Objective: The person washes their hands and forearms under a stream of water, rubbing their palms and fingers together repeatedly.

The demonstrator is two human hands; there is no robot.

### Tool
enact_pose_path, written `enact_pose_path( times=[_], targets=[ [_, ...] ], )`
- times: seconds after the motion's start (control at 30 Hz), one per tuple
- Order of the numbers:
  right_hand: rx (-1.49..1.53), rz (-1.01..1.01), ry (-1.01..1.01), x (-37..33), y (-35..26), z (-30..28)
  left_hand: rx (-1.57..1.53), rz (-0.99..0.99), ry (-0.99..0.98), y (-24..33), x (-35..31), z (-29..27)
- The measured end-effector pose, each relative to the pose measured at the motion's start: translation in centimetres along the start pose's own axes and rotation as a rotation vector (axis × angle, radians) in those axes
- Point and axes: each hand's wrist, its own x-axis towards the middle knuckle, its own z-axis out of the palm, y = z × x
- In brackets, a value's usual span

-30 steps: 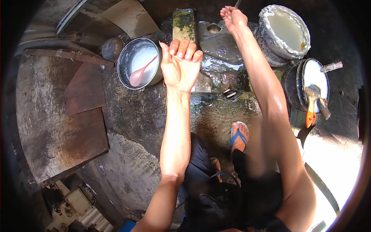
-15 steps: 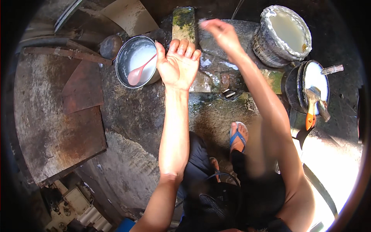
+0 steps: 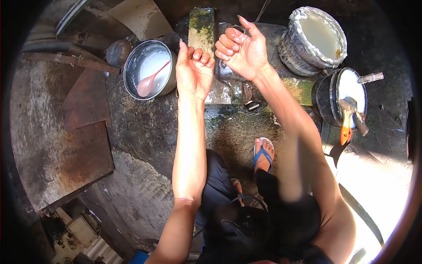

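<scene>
Both my hands are raised with palms turned up, bare and holding nothing. My left hand point(image 3: 194, 72) has its fingers loosely curled and its thumb stretched out, just beside a metal pot point(image 3: 129, 84). White liquid lies in that pot, and a pink plastic ladle point(image 3: 144, 87) leans in it. My right hand point(image 3: 244, 50) is half curled with its thumb spread, over the wet slab and apart from the left hand. Right of it stands a crusted pail point(image 3: 292, 57) of cloudy liquid. Nearer me on that side is a black bucket point(image 3: 323, 99) of white liquid.
A paintbrush point(image 3: 345, 128) with an orange handle rests across the black bucket, beside another handle. Mossy bricks point(image 3: 201, 35) edge the wet floor. Large stained boards point(image 3: 48, 141) lie at the left. My foot in a blue-strapped sandal point(image 3: 263, 154) stands on the floor below.
My right hand has come down and closer to the left, turning palm up with its fingers curling. My left fingers have curled a little more. The whole view has shifted slightly.
</scene>
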Motion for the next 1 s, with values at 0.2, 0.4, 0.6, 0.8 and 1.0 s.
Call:
enact_pose_path(
  times=[0.2,0.4,0.6,0.8,1.0],
  targets=[
    [-0.354,-0.308,0.393,2.6,-0.8,-1.1,-0.305,-0.033,-0.236,1.6,-1.4,0.4],
    [-0.366,-0.509,0.53,6.0,-9.0,-8.0,-0.325,-0.042,-0.243,1.5,-1.7,0.9],
    [-0.47,-0.529,0.595,5.1,-9.2,-10.8,-0.325,-0.063,-0.254,0.7,-1.0,1.2],
    [-0.226,-0.415,0.574,5.2,-5.9,-6.7,0.179,-0.128,-0.157,-2.9,2.7,1.2],
    [-0.117,-0.437,0.216,2.2,-8.5,-8.6,1.43,0.39,-0.187,-14.2,12.9,8.8]
  ],
)
